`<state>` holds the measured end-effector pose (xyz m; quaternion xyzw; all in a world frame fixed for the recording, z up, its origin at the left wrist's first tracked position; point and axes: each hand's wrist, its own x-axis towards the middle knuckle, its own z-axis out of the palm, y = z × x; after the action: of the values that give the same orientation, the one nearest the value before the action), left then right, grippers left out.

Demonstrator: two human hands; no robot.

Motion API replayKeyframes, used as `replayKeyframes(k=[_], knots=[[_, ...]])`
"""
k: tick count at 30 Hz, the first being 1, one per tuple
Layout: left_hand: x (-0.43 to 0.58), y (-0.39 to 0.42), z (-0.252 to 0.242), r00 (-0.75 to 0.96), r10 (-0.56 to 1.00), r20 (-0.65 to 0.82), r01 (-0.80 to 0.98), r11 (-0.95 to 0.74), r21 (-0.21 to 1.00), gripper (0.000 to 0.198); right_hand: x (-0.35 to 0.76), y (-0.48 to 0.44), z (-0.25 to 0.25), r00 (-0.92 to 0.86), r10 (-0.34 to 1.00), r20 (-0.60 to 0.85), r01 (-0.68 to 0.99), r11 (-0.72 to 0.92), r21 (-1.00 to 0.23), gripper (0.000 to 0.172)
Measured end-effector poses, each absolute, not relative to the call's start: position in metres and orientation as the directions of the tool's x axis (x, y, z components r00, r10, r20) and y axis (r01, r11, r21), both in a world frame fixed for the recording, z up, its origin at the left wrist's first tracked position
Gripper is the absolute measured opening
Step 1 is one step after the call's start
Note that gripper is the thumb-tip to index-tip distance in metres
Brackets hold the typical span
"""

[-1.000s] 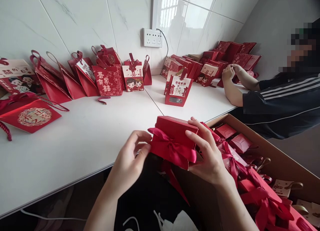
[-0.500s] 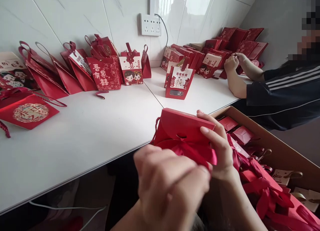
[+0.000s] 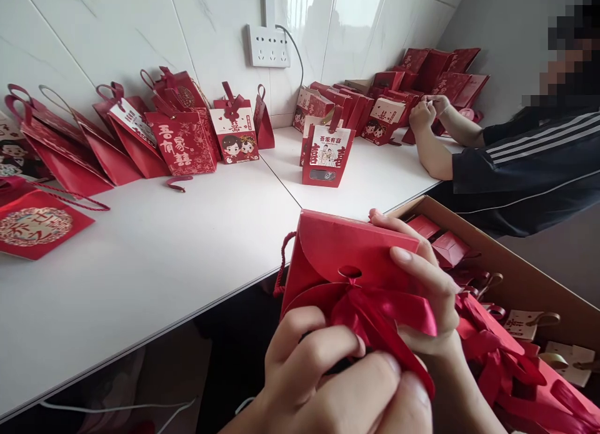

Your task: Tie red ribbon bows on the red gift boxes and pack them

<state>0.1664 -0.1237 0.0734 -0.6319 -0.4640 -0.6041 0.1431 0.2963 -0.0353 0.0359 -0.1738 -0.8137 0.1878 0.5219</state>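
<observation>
On my right, an open cardboard box point(image 3: 520, 274) stands beside the desk point(image 3: 140, 259), loaded with small red cartons point(image 3: 450, 249), large satin bows point(image 3: 504, 371) on red packets and pale printed cards point(image 3: 520, 324) with looped ribbon handles. Along the back of the desk I see upright red gift bags point(image 3: 185, 143) with loop handles leaning towards the tiled wall; nearer the middle, one carton with a small dark window point(image 3: 323, 174) stands by itself in front, and I cannot make out what is inside. A tight cluster of red cartons point(image 3: 363, 112) fills the far corner, where another person's hands point(image 3: 429, 112) meet at the fingers. The thing being handled, a red gift box point(image 3: 328, 234), is held up and tilted in front of the desk's near edge, its rounded flaps overlapping below a round hole, with a twisted cord point(image 3: 284, 262) hanging at its left. My right hand point(image 3: 431, 290) has its grip clamped round the box's right side, fingers extended over the top corner and front face. My left hand point(image 3: 347, 381) curls across the lower front, knuckles bent, its grip pinching the crimson ribbon point(image 3: 407, 309) between thumb and finger.
</observation>
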Motion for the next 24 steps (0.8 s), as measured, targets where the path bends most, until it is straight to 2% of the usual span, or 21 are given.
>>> replayKeyframes(k=[7, 12, 14, 15, 16, 17, 19, 20, 22, 24], knots=[[0.163, -0.126, 0.064, -0.061, 0.460, 0.886, 0.768, -0.545, 0.337, 0.024, 0.307, -0.027, 0.035, -0.462, 0.426, 0.778, 0.103, 0.897, -0.430, 0.064], [0.144, -0.115, 0.059, -0.051, 0.497, 0.866, 0.726, -0.577, 0.374, 0.017, 0.316, -0.032, 0.035, -0.493, 0.455, 0.742, 0.175, 0.887, -0.428, 0.074], [0.128, -0.094, 0.050, -0.146, 0.425, 0.893, 0.795, -0.487, 0.362, 0.014, 0.321, -0.036, 0.032, -0.400, 0.536, 0.744, 0.263, 0.844, -0.467, 0.081], [0.120, -0.081, 0.042, -0.187, 0.400, 0.897, 0.850, -0.392, 0.351, 0.010, 0.324, -0.037, 0.030, -0.301, 0.612, 0.732, 0.310, 0.788, -0.531, 0.083], [0.114, -0.067, 0.034, -0.212, 0.474, 0.855, 0.879, -0.289, 0.379, 0.005, 0.327, -0.036, 0.029, -0.173, 0.701, 0.692, 0.327, 0.704, -0.631, 0.079], [0.110, -0.053, 0.024, -0.225, 0.576, 0.786, 0.896, -0.195, 0.399, 0.003, 0.332, -0.035, 0.027, -0.031, 0.788, 0.615, 0.290, 0.596, -0.749, 0.070], [0.106, -0.029, 0.002, -0.057, 0.781, 0.622, 0.920, -0.200, 0.336, 0.018, 0.342, -0.029, 0.026, 0.160, 0.921, 0.356, 0.050, 0.353, -0.934, 0.043], [0.107, -0.021, -0.008, 0.048, 0.839, 0.543, 0.928, -0.238, 0.286, 0.027, 0.348, -0.026, 0.026, 0.180, 0.957, 0.226, -0.101, 0.247, -0.964, 0.033], [0.109, -0.013, -0.025, 0.174, 0.901, 0.397, 0.947, -0.263, 0.183, 0.048, 0.361, -0.020, 0.029, 0.119, 0.992, 0.048, -0.332, 0.085, -0.939, 0.030], [0.111, -0.013, -0.035, 0.219, 0.924, 0.313, 0.962, -0.258, 0.087, 0.053, 0.373, -0.020, 0.033, 0.021, 0.999, -0.034, -0.432, -0.022, -0.902, 0.029]])
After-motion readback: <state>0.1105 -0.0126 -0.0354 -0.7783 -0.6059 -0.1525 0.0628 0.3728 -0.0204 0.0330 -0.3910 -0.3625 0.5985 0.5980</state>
